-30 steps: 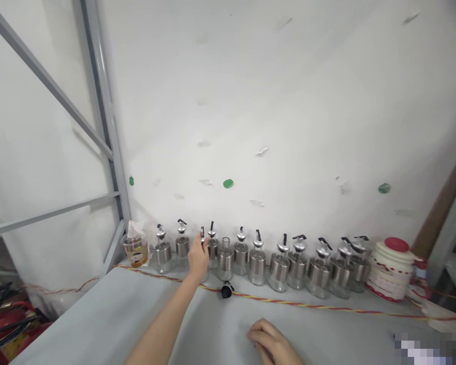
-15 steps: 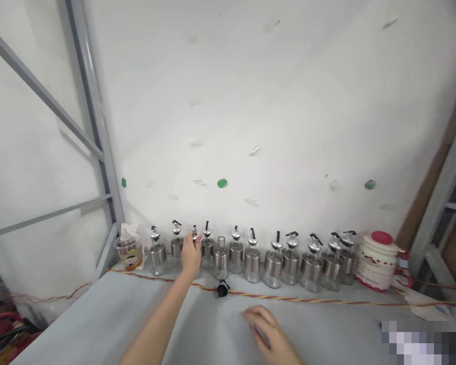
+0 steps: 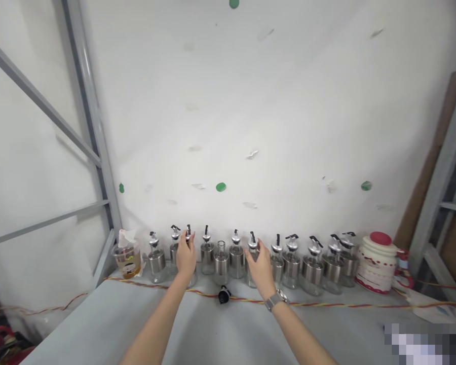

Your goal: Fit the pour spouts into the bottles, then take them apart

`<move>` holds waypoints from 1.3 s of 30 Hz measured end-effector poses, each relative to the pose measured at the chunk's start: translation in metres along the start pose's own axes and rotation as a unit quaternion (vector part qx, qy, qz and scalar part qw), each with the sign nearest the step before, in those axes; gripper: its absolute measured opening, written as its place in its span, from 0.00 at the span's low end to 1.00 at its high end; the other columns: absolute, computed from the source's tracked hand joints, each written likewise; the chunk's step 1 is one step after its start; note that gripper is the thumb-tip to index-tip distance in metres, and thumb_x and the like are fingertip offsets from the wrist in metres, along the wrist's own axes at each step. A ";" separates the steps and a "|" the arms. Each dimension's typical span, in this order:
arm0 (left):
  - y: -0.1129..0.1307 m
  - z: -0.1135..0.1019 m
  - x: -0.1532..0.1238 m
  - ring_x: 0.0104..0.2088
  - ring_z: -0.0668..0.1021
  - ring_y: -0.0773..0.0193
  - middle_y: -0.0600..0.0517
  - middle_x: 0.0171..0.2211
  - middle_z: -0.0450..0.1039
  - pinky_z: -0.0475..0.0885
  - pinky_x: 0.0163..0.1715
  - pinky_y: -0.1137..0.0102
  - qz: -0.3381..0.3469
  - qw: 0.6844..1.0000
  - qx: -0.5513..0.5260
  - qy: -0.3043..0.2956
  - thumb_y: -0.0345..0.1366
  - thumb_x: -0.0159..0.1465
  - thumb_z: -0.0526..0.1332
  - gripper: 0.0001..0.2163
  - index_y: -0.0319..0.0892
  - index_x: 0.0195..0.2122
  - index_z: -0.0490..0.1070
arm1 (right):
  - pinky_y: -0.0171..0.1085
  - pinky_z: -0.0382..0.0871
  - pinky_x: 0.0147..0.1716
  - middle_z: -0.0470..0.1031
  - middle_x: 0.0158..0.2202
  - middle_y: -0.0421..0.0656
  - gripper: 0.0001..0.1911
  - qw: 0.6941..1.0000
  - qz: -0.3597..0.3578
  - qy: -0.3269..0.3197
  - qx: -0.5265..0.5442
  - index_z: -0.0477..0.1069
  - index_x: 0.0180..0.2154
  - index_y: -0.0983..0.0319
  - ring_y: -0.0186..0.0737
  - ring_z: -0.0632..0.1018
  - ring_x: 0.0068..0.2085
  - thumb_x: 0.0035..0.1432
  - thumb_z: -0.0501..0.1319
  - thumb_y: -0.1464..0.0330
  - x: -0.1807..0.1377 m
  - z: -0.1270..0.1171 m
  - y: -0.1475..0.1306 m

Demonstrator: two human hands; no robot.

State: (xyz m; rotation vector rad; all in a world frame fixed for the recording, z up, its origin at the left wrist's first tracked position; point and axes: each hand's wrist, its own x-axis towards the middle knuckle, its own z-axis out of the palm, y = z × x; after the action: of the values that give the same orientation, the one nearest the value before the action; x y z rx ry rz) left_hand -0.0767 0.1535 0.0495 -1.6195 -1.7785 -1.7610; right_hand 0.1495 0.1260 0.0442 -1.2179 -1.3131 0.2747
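- The bottle (image 3: 188,229) stood on the surface (image 3: 205,329), inside the left grip (image 3: 186,256), its black spout showing just above the fingertips and its glass base below the hand.
- The left grip was closed round the upper part of this bottle, thumb and fingers together near the neck; the hand hid most of the metal band.
- Another bottle (image 3: 253,245) stood within the right grip (image 3: 261,266), its silver cap between the thumb on one side and the fingers on the other.
- The right grip was spread, thumb and fingers apart; whether they touched that bottle could not be told.
- A watch (image 3: 276,299) circled the right wrist.
- Three upright bottles stood between the two hands: a capped bottle (image 3: 207,252), an uncapped bottle (image 3: 221,263) with a bare glass mouth, and a second capped bottle (image 3: 236,261).
- A loose pourer cap (image 3: 224,295) lay in front of the uncapped bottle, at the twisted red-and-yellow cord (image 3: 327,304).
- A plastic cup (image 3: 128,264) stood toward the left end of the row, a red-lidded jar (image 3: 377,266) at the right.
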 end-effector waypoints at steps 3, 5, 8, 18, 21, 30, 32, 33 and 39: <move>0.003 -0.004 0.006 0.44 0.71 0.57 0.44 0.44 0.67 0.65 0.43 0.61 0.032 0.999 -0.003 -0.008 0.41 0.64 0.46 0.15 0.42 0.49 0.60 | 0.47 0.56 0.50 0.63 0.50 0.56 0.33 1.000 0.008 -0.009 0.015 0.58 0.50 0.67 0.51 0.64 0.51 0.49 0.54 0.51 0.000 0.001 0.002; 0.008 -0.011 0.008 0.49 0.67 0.56 0.42 0.48 0.62 0.63 0.47 0.60 0.060 0.998 -0.004 -0.013 0.40 0.63 0.46 0.15 0.41 0.48 0.61 | 0.46 0.57 0.49 0.64 0.49 0.56 0.33 1.000 0.014 -0.014 0.024 0.58 0.50 0.67 0.50 0.65 0.50 0.49 0.55 0.51 0.004 0.000 0.002; 0.016 -0.027 -0.002 0.53 0.63 0.54 0.41 0.50 0.60 0.59 0.50 0.58 0.100 0.994 -0.001 -0.042 0.41 0.62 0.48 0.16 0.39 0.48 0.61 | 0.44 0.62 0.44 0.70 0.44 0.54 0.31 0.999 0.031 -0.024 0.038 0.61 0.47 0.68 0.49 0.70 0.45 0.49 0.55 0.52 0.013 -0.001 0.004; 0.020 -0.068 -0.101 0.38 0.71 0.56 0.48 0.36 0.70 0.65 0.39 0.64 0.141 0.894 0.138 -0.403 0.45 0.57 0.56 0.14 0.42 0.39 0.69 | 0.37 0.64 0.32 0.73 0.33 0.47 0.25 0.999 0.022 -0.004 0.027 0.63 0.44 0.66 0.41 0.73 0.32 0.55 0.48 0.53 0.011 0.013 0.006; 0.024 -0.075 -0.106 0.41 0.70 0.55 0.46 0.39 0.69 0.64 0.41 0.64 0.115 0.891 0.140 -0.417 0.43 0.58 0.56 0.14 0.42 0.42 0.68 | 0.38 0.62 0.33 0.73 0.30 0.47 0.25 1.000 0.013 0.023 -0.013 0.63 0.42 0.66 0.43 0.72 0.31 0.55 0.47 0.52 0.008 0.018 0.002; 0.025 -0.088 -0.118 0.46 0.68 0.55 0.45 0.45 0.67 0.62 0.45 0.63 0.083 0.915 0.099 -0.382 0.41 0.60 0.50 0.16 0.45 0.48 0.63 | 0.44 0.55 0.42 0.72 0.22 0.45 0.25 0.987 0.038 0.111 -0.106 0.65 0.33 0.64 0.45 0.72 0.29 0.56 0.44 0.49 0.014 0.033 -0.003; 0.024 -0.089 -0.119 0.47 0.67 0.55 0.44 0.46 0.66 0.61 0.46 0.63 0.071 0.916 0.105 -0.380 0.41 0.60 0.50 0.17 0.43 0.49 0.63 | 0.45 0.54 0.42 0.71 0.21 0.46 0.25 0.986 0.041 0.118 -0.112 0.64 0.31 0.64 0.47 0.72 0.30 0.56 0.43 0.49 0.017 0.034 -0.003; 0.024 -0.090 -0.119 0.47 0.67 0.55 0.44 0.46 0.66 0.61 0.47 0.62 0.066 0.916 0.108 -0.381 0.41 0.60 0.49 0.17 0.43 0.49 0.63 | 0.45 0.55 0.41 0.71 0.21 0.47 0.26 0.986 0.038 0.119 -0.112 0.64 0.30 0.64 0.48 0.72 0.31 0.56 0.43 0.49 0.019 0.034 -0.003; 0.036 -0.097 -0.116 0.49 0.65 0.56 0.45 0.49 0.63 0.58 0.48 0.64 0.035 0.898 0.148 -0.414 0.41 0.61 0.48 0.19 0.41 0.51 0.61 | 0.44 0.58 0.41 0.70 0.37 0.54 0.26 0.989 -0.060 0.109 -0.079 0.63 0.40 0.68 0.49 0.69 0.42 0.57 0.44 0.52 0.021 0.015 -0.015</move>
State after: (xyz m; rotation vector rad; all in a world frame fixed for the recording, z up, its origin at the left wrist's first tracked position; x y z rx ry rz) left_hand -0.0561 0.0031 0.0151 -2.4347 -2.0952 -0.7034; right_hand 0.1369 0.1433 0.0652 -1.2575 -1.2285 -0.0479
